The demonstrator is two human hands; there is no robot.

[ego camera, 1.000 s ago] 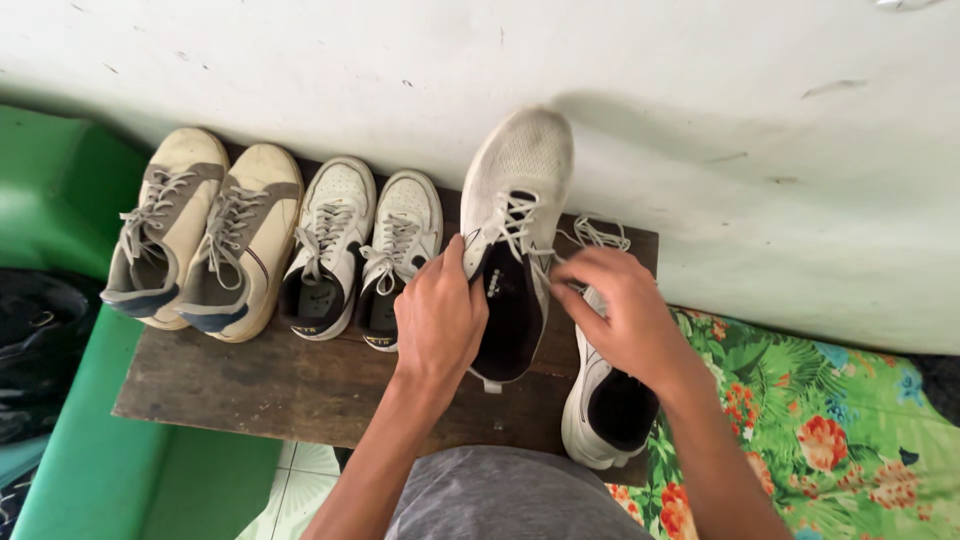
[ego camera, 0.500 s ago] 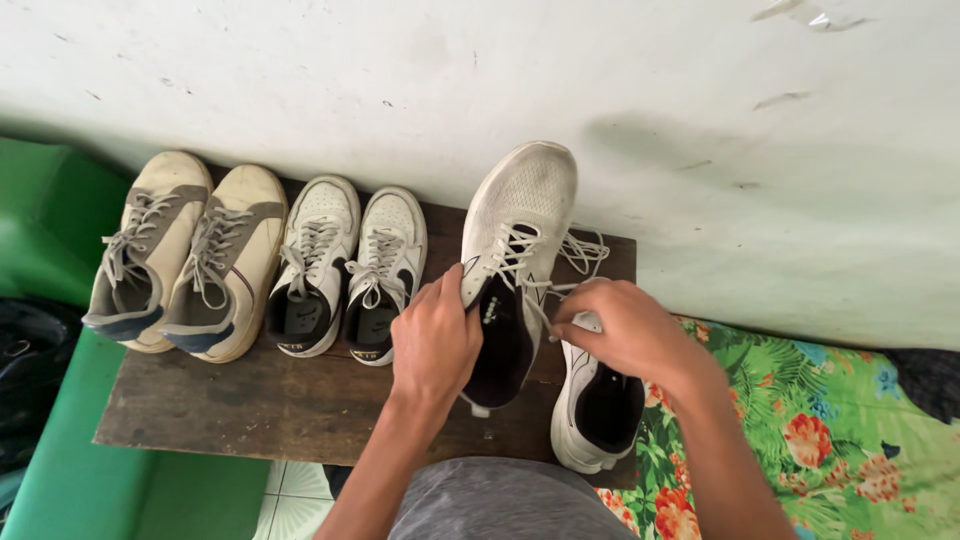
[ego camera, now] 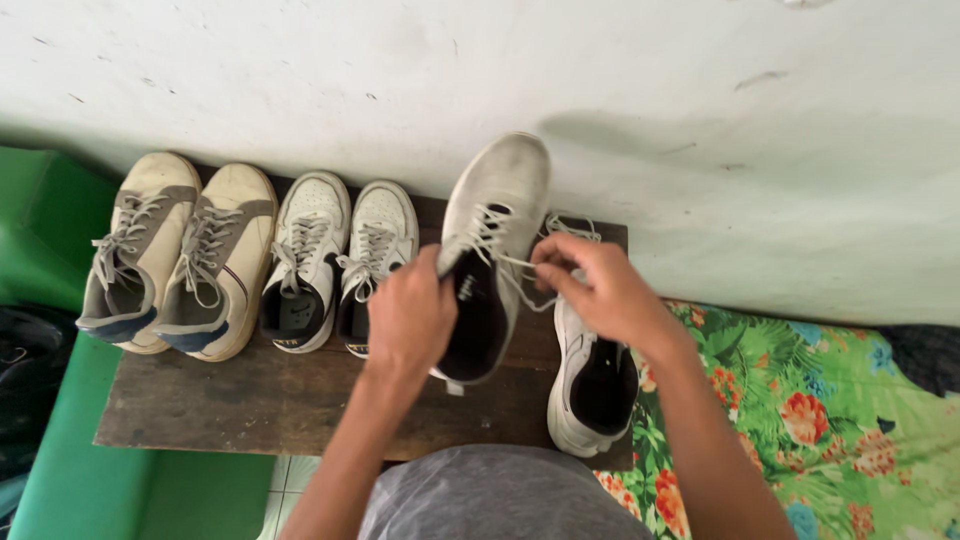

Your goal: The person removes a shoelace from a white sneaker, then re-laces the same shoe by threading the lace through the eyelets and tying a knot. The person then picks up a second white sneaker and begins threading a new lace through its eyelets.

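Wooden bench (ego camera: 250, 400) against white wall | left hand (ego camera: 410, 318) grips raised grey sneaker (ego camera: 490, 260) | right hand (ego camera: 600, 290) pinches its lace (ego camera: 515, 265) | mate shoe (ego camera: 590, 385) at bench's right edge

On the wooden bench (ego camera: 250, 400), against the wall (ego camera: 600, 80), two pairs of sneakers stand left: the outer pair (ego camera: 175, 255), then the inner pair (ego camera: 335, 260). Right of them the left hand (ego camera: 410, 315) holds a raised sneaker (ego camera: 495, 240); the right hand (ego camera: 600, 290) pinches its lace (ego camera: 520, 265). Its mate (ego camera: 590, 385) sits at the bench's right end, apparently overhanging the patterned cloth (ego camera: 820, 420).

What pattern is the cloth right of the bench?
Green cloth with red-orange flowers; head view.
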